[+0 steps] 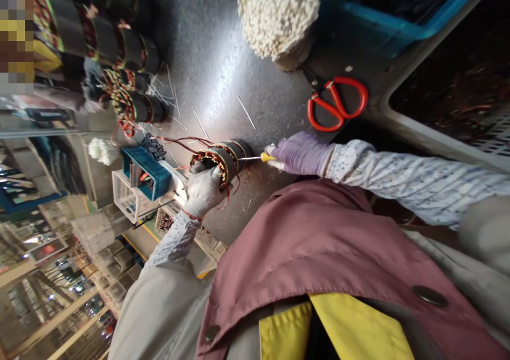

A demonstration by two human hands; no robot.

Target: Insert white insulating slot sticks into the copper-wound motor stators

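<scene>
My left hand, in a whitish glove, grips the end of a motor stator lying on its side on the dark grey table. Copper-coloured windings and loose leads hang from this stator. A thin metal shaft with a yellow handle, which looks like a screwdriver, is pinched in my right hand, in a purple glove with pale fingertips. Its tip meets the far end of the stator; whether it goes into the windings I cannot tell. Several thin white sticks lie scattered on the table.
Red-handled scissors lie beside a bundle of white sticks. A blue bin stands at the upper right. More stators are lined up at the upper left, near another person's gloved hand. A teal crate sits beyond my left hand.
</scene>
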